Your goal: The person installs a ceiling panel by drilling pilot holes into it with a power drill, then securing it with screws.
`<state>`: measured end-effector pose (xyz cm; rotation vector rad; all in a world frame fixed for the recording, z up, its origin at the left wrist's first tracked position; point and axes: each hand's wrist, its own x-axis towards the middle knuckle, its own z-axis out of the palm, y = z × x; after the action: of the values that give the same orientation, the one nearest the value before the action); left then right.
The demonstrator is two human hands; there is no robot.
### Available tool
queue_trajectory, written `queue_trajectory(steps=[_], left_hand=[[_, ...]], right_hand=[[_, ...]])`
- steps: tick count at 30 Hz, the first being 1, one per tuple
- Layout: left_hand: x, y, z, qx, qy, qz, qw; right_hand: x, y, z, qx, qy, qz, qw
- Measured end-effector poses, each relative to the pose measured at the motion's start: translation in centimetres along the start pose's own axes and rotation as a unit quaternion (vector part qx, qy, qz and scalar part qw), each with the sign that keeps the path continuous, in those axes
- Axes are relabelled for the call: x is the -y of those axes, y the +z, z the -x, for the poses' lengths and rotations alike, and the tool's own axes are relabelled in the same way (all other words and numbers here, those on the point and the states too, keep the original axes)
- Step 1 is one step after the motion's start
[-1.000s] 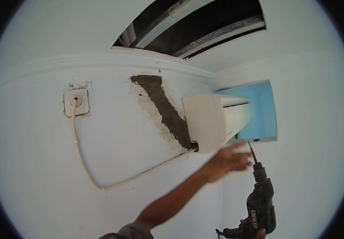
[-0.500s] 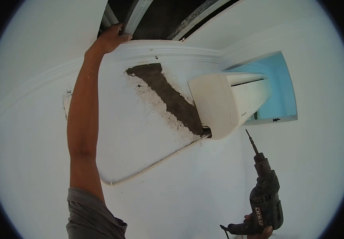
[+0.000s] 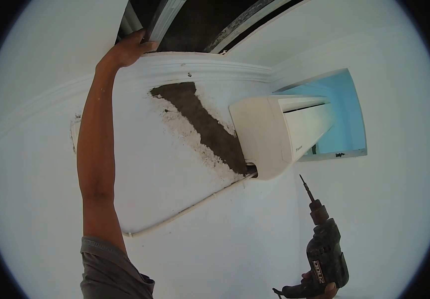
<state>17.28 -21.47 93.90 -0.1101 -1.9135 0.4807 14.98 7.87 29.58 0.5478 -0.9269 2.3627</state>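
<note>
Air conditioner (image 3: pixel 262 134) mounted, dark wall strip (image 3: pixel 200 119) beside it unpainted, drill (image 3: pixel 328 254) touching no surface. Left hand (image 3: pixel 125 51) at the ceiling opening (image 3: pixel 190 30), thumb apart from the fingers, grip uncertain from where I stand; right hand (image 3: pixel 330 290), partly cut off, fingers wrapped round the drill's handle.

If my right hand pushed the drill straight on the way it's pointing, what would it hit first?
Likely the air conditioner, near its lower corner: the drill in your right hand aims its bit up toward it. Depth is unclear, so it might miss and meet the wall instead.
</note>
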Motion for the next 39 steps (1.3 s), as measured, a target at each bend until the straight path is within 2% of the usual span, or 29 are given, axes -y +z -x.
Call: queue_trajectory(steps=[3,5,7,9,12,13,15,16,18,20,21,22,24,26,28,29,31,34,37,39], left_hand=[[-0.3,-0.6,0.0,0.039,-0.016,0.027,0.999],[0.9,0.5,-0.4,0.006,-0.004,0.037,0.999],[1.6,1.3,-0.8,-0.037,0.013,0.047,0.998],[1.6,1.3,-0.8,-0.023,0.066,0.11,0.991],[0.7,1.1,0.7,-0.026,0.06,0.113,0.991],[0.5,1.0,0.8,-0.017,0.06,0.11,0.992],[-0.2,0.6,-0.1,0.003,-0.023,0.106,0.994],[-0.4,0.5,-0.6,0.018,-0.026,0.097,0.995],[-0.9,0.4,-1.1,-0.022,-0.045,0.045,0.998],[-1.2,0.2,-1.5,0.011,-0.059,0.04,0.997],[-1.3,0.2,-1.5,0.013,-0.057,0.036,0.998],[-1.3,0.1,-1.5,0.015,-0.055,0.031,0.998],[-1.2,-0.2,-2.1,0.061,-0.067,0.011,0.996],[-0.9,-0.2,-2.4,0.103,-0.084,-0.011,0.991],[-0.7,0.2,-2.3,0.044,-0.053,0.01,0.998],[-0.6,0.4,-1.9,0.048,-0.057,-0.008,0.997],[-0.7,0.6,-1.6,0.023,-0.046,0.04,0.998],[-0.7,0.6,-1.8,0.045,-0.053,0.031,0.997],[-0.5,0.4,-1.9,0.068,-0.034,0.038,0.996],[-0.9,0.5,-1.2,0.061,-0.051,0.043,0.996]], right_hand=[[0.7,0.5,-0.1,0.008,-0.023,0.026,0.999],[0.4,0.5,0.0,-0.037,-0.029,0.027,0.999],[1.4,1.1,-0.4,-0.028,-0.052,0.05,0.997],[1.4,2.0,-1.0,-0.023,-0.076,0.065,0.995],[-0.5,2.9,-0.8,-0.074,-0.083,0.045,0.993],[-1.4,3.4,-1.0,-0.063,-0.07,-0.012,0.996],[-2.3,4.3,-2.0,-0.044,-0.029,-0.124,0.991],[-2.0,5.4,-2.8,-0.046,-0.011,-0.127,0.991],[-1.8,8.8,-4.3,0.03,0.081,-0.286,0.954],[-3.6,12.2,-5.4,0.077,0.114,-0.424,0.895],[-4.0,13.8,-6.1,0.113,0.131,-0.436,0.883],[-4.6,15.8,-6.4,0.12,0.159,-0.473,0.858],[-5.2,20.3,-7.2,0.108,0.216,-0.475,0.846],[-6.7,24.4,-8.1,0.179,0.204,-0.54,0.797],[-7.2,28.6,-8.6,0.2,0.209,-0.565,0.773],[-7.2,30.6,-8.7,0.207,0.216,-0.586,0.753],[-6.9,34.1,-9.4,0.215,0.227,-0.616,0.723],[-6.4,38.0,-10.1,0.231,0.233,-0.635,0.699],[-6.3,40.7,-10.7,0.23,0.207,-0.641,0.702],[-6.4,41.7,-11.0,0.226,0.212,-0.647,0.696]])
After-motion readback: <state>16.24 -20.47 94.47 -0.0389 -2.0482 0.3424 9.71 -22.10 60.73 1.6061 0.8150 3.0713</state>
